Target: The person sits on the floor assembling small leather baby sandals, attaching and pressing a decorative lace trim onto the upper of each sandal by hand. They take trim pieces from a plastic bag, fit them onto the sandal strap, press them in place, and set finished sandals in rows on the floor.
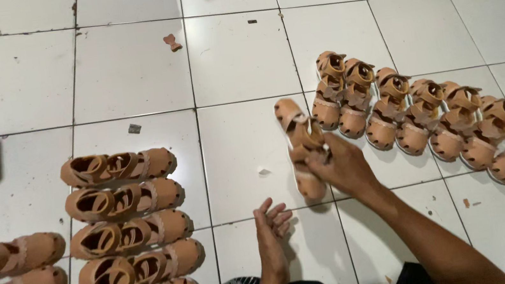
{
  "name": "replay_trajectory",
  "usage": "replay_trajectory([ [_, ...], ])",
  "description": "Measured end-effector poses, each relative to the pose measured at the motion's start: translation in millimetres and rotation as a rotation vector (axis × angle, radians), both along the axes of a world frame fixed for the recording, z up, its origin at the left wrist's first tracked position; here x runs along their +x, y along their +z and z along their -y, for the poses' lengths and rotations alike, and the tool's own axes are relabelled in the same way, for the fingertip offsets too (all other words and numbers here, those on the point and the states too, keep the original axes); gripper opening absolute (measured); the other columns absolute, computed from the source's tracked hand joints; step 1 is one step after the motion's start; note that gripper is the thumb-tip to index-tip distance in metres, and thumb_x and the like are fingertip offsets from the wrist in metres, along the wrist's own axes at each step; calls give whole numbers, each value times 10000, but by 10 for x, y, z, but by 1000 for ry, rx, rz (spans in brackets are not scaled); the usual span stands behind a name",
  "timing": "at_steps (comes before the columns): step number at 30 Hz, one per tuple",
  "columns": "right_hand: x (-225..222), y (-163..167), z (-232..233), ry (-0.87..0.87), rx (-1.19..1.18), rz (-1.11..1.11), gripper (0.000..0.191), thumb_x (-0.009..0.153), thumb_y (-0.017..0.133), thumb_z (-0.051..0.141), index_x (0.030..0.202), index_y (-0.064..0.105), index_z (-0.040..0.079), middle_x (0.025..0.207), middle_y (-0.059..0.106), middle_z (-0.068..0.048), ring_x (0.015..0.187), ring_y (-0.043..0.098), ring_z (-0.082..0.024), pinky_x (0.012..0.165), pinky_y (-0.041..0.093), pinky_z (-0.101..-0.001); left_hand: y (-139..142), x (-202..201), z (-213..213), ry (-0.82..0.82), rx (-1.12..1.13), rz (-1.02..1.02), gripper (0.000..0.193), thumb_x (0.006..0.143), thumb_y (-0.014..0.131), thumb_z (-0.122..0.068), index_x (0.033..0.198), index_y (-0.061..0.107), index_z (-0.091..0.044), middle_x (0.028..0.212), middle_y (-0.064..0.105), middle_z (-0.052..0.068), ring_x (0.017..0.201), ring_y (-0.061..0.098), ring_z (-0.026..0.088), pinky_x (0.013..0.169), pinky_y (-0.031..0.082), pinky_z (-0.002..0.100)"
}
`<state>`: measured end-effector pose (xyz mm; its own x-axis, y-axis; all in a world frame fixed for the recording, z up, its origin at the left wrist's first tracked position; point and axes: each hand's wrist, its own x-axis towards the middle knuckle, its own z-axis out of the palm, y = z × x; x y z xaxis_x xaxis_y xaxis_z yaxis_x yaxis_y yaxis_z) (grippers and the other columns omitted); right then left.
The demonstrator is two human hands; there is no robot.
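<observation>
Right hand on a tan sandal, mid-frame

The right hand has its fingers clamped on a sandal lying on the floor tiles; the left hand hangs open and empty at lower centre. One careless swing could knock the leaning row of sandals just right of it.

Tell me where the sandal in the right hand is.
Head view, right of centre: the sandal lies on the white tiled floor under the right hand, just left of the curved sandal row.
</observation>
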<state>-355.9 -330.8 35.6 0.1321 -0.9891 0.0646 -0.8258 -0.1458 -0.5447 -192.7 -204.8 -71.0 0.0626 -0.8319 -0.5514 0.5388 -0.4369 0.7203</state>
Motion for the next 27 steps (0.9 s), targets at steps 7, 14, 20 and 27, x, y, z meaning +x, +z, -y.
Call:
replay_trajectory([
  [7,144,-467,2054,-112,26,-172,418,946,686,244,1296,608,30,1119,694,-189,993,706,-352,837,555,-493,-606,-131,438,-197,128,-3,810,982,186,-623,1360,595,-35,1173,697,106,1018,681,190,904,541,325],
  [14,-204,-989,2049,-26,-77,-152,713,924,674,235,1563,432,32,1376,599,-226,1145,634,-383,912,525,-493,-921,-234,522,-182,116,-84,707,1031,265,-548,1258,650,0,1037,682,63,886,634,143,803,513,303],
  [20,-817,-1494,9,-125,223,-203,356,924,816,227,1135,688,-30,866,733,-151,848,723,-248,803,561,-376,-893,-193,398,-391,88,173,590,1044,468,-535,1171,647,12,946,653,57,851,594,160,730,492,327],
  [27,-644,-2183,-1131,-322,689,-300,390,924,800,239,1174,659,-25,924,716,-160,889,709,-260,820,559,-385,-663,-145,190,-508,-48,344,723,989,485,-634,1220,664,27,979,732,233,906,703,328,748,547,432],
])
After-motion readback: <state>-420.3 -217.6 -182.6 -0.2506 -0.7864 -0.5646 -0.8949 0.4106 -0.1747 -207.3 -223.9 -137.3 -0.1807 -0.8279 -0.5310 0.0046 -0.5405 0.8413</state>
